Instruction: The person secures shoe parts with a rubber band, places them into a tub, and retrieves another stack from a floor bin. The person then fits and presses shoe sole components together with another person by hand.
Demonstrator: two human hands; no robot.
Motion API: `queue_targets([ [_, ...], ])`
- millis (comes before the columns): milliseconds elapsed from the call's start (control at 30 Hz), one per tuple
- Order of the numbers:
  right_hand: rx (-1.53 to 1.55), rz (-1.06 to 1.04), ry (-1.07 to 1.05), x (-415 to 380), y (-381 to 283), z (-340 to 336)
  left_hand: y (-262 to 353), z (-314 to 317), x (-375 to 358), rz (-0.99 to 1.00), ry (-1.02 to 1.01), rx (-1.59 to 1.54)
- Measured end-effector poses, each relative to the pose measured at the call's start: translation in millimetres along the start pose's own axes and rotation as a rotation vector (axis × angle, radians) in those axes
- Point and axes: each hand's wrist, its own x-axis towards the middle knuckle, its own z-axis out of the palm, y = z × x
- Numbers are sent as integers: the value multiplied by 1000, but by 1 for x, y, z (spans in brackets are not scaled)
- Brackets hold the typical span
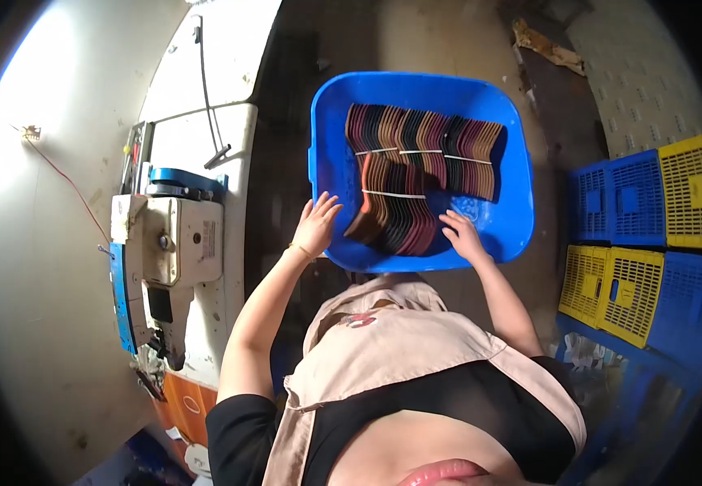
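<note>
A blue plastic tub [343, 105] sits in front of me, on or just above my lap. Inside lie bundles of curved leather-like pieces [424, 146] in brown, black and maroon, tied with pale bands. My left hand [317, 224] rests on the tub's near left rim, fingers spread. My right hand [463, 235] lies inside the tub near the front rim, touching the lower bundle [395, 215], fingers apart. Neither hand grips anything that I can see.
A sewing machine [168, 251] stands on a pale table [205, 73] to my left. Blue and yellow plastic crates [642, 235] are stacked at the right. I wear a beige apron [383, 340]. A scrap of cardboard [549, 49] lies on the floor beyond.
</note>
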Motion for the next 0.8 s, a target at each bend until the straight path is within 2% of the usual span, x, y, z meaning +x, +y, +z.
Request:
queue_targets([
  [33,151,125,48,7,3,10,6,9,2,-21,-21,-115],
  [67,219,132,132,18,10,27,11,17,8,-42,-30,-223],
  [100,404,298,111,32,19,44,18,22,14,-49,15,-277],
  [133,587,464,87,48,19,51,24,28,20,-138,35,-439],
  [167,667,480,97,63,21,56,28,36,29,-263,26,-510],
  [200,770,537,54,78,13,52,33,45,36,-394,18,-587],
  [267,658,693,-202,104,11,44,31,70,60,-544,-31,-607],
  [300,657,748,-244,107,14,53,28,84,69,-652,-90,-616],
  [333,840,751,-354,112,-6,37,29,99,78,-676,-89,-622],
  [400,827,913,-404,113,13,66,35,123,94,-888,-91,-1035],
  [433,996,900,-418,118,-23,28,38,120,97,-808,-124,-954],
  [467,948,879,-330,113,-7,48,40,116,97,-828,-124,-972],
  [567,1117,579,-345,109,-17,37,36,97,84,-808,-260,-768],
  [600,1119,573,-367,113,-14,44,39,94,83,-828,-253,-766],
  [667,1027,452,-315,123,-6,63,47,89,84,-985,-190,-598],
  [700,633,465,-256,132,-8,65,48,89,95,-1079,-268,-576],
  [733,355,435,-371,138,17,93,52,83,109,-1143,-281,-527],
  [800,291,411,-341,143,-6,73,49,91,119,-1250,-263,-548],
])
